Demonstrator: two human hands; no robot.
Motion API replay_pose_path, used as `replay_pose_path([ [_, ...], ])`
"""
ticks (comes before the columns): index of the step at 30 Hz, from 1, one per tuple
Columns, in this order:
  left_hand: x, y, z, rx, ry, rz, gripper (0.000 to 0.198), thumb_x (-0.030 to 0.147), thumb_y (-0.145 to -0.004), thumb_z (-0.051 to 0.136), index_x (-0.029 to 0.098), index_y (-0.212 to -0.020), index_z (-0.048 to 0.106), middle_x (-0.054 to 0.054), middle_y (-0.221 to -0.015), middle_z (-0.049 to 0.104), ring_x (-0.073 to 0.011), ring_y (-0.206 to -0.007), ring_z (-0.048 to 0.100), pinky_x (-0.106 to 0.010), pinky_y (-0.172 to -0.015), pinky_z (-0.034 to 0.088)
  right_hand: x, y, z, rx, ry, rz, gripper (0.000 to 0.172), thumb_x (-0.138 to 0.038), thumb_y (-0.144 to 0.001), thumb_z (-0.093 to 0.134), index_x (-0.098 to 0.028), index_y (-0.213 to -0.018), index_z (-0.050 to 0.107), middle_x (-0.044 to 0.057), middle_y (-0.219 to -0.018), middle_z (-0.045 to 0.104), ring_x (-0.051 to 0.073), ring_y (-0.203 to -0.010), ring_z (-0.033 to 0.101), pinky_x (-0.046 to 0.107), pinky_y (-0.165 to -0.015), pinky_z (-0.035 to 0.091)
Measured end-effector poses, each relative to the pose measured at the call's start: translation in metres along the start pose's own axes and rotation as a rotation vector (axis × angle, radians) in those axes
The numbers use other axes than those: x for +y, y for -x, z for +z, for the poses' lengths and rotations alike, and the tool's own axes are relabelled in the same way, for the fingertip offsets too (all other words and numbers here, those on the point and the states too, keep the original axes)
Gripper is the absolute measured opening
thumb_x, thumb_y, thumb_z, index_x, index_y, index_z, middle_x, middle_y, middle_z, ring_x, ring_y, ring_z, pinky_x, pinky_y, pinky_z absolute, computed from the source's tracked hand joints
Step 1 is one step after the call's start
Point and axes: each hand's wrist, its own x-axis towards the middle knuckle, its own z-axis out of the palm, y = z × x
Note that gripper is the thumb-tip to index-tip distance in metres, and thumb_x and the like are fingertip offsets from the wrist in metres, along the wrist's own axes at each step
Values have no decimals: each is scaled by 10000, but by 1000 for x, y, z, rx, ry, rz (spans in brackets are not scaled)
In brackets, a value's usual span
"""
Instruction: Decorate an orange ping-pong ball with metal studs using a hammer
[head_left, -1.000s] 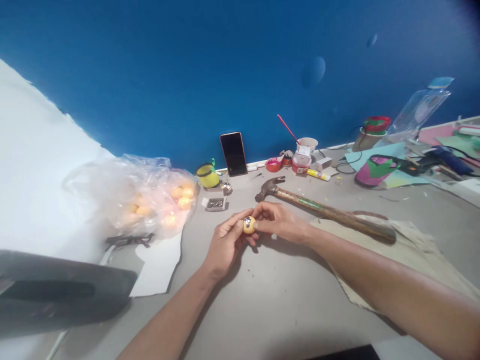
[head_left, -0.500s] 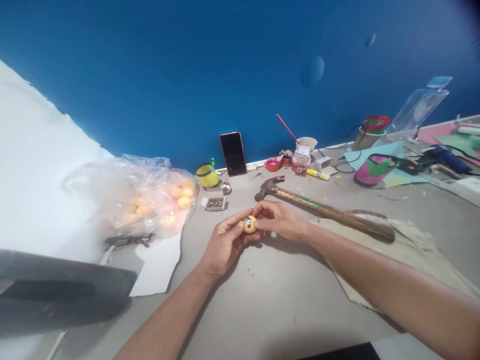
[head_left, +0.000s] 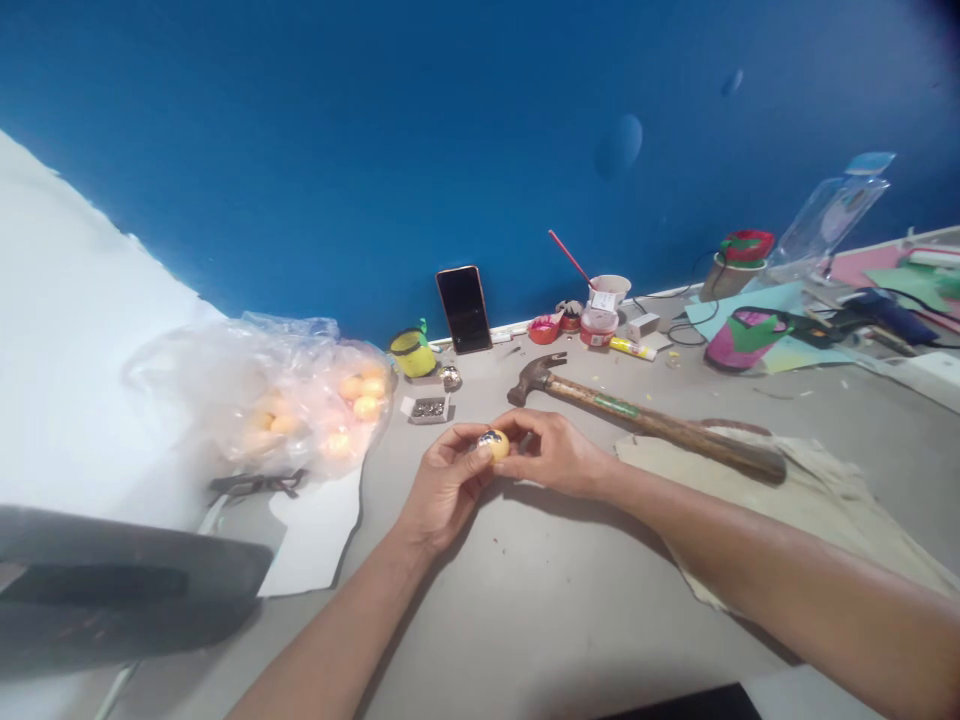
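Note:
Low over the grey table [head_left: 525, 590], a small orange-yellow ball [head_left: 496, 447] with shiny silver pieces on its upper left is held between both hands. My left hand [head_left: 452, 478] grips it from the left, thumb near the silver pieces. From the right, my right hand [head_left: 544, 450] pinches the ball with thumb and fingers. Behind the hands lies a claw hammer [head_left: 637, 412] with a wooden handle. A small open box [head_left: 429, 409] of shiny metal pieces sits beyond my left hand, with a silvery object [head_left: 450, 377] just behind it.
Plastic bags [head_left: 330, 400] with orange balls lie at left. A phone [head_left: 463, 308] leans on the blue wall near a yellow-green cup [head_left: 412, 353]. A cloth [head_left: 697, 500] lies under my right forearm. White cup [head_left: 609, 290], glue tube [head_left: 632, 348] and clear bottle [head_left: 832, 215] stand or lie behind.
The ball has turned in the fingers, so its silver pieces now face up and left. Both hands have shifted slightly, and the whole view has moved a little.

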Motion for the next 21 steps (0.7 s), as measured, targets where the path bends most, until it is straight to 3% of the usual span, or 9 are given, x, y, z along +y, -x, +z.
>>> replay_pose_path([
  [4,-2,1,1,47,-84,44,394,273,-660,949,156,-934,692,-58,-906,790,-182,-832,739,-318,-814,581,5,1,5,35,36,-27,234,-262,-817,732,-239,-1048,760,19,-1016,761,185,-852,659,289,-744,491],
  [10,-4,3,4,119,-265,167,354,347,-743,891,164,-985,709,-69,-1003,786,-220,-879,750,-369,-847,601,16,3,12,104,304,-174,173,-312,-917,674,-250,-1055,758,43,-919,743,209,-836,642,322,-771,444],
  [16,-2,9,12,204,-417,187,343,342,-718,904,177,-980,755,-53,-905,796,-194,-771,735,-332,-785,601,8,6,14,158,474,-107,215,-324,-901,689,-228,-1087,737,85,-985,755,250,-903,649,335,-755,403],
  [21,-2,10,12,211,-435,175,377,368,-707,912,171,-1009,803,-88,-936,810,-245,-844,755,-344,-777,603,4,7,14,171,477,-80,188,-336,-897,699,-226,-1045,735,67,-970,760,234,-893,654,330,-752,400],
])
